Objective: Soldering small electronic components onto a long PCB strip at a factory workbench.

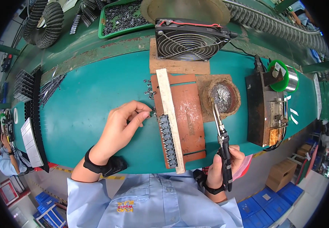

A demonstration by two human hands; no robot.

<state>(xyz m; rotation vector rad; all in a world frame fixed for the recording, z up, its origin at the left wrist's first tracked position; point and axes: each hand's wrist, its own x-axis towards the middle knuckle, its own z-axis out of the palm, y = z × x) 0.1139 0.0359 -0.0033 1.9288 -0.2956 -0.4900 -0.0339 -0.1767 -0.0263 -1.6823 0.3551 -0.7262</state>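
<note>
My left hand (123, 123) is closed in a pinch at the left edge of a brown board (185, 114), with a small dark electronic component (153, 111) at its fingertips. Several like it lie loose (148, 90) just beyond. A pale straight bar (169, 117) lies lengthwise on the board, and a row of black components (167, 142) lines its left side. In my right hand (225, 163) is a soldering iron (225, 148), held by its black handle. The iron's tip points away from me, at the left rim of a round pot (233, 91) of silvery solder; contact is unclear.
A black fan (189, 43) stands behind the board. To the right are a metal box (261, 110) and a green solder reel (282, 76). A green tray of small parts (122, 19) sits at the back. Bundled metal strips (52, 89) lie left on the green mat (92, 83).
</note>
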